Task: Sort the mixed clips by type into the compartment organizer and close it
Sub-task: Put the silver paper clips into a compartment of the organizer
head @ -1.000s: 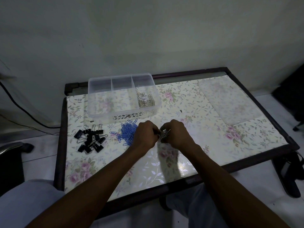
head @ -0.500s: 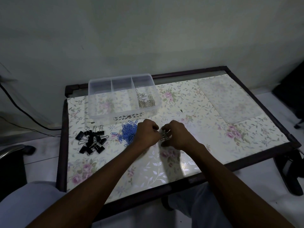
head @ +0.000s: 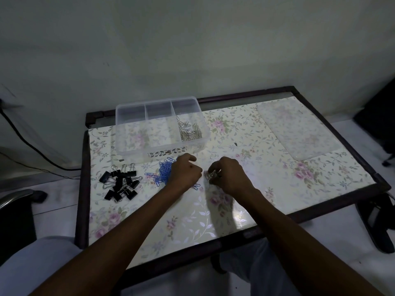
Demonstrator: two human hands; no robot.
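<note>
Both hands are low over the flowered table (head: 277, 178), side by side but apart. The right hand (head: 229, 176) has its fingers curled around a small bunch of silver clips (head: 211, 174), which glint just at its fingertips above the tabletop. The left hand (head: 185, 171) sits at the right edge of the blue paper clips (head: 165, 173), knuckles up and fingers bent under; it covers part of that pile, and whether it actually pinches any clip cannot be told from here. A couple of stray blue ones lie just beside the wrist. Further left, well clear of both hands, the black binder clips (head: 119, 184) lie in a loose heap on the table. Behind the blue pile stands the clear organizer (head: 128, 150), open, with three compartments side by side: the right one holds a scatter of silver paper clips (head: 189, 130), while the middle and left ones show only the tablecloth pattern through the plastic. Its clear lid (head: 299, 129) lies flat at the far right of the table, well apart from the box. A dark cable (head: 27, 144) runs along the wall at the left.
</note>
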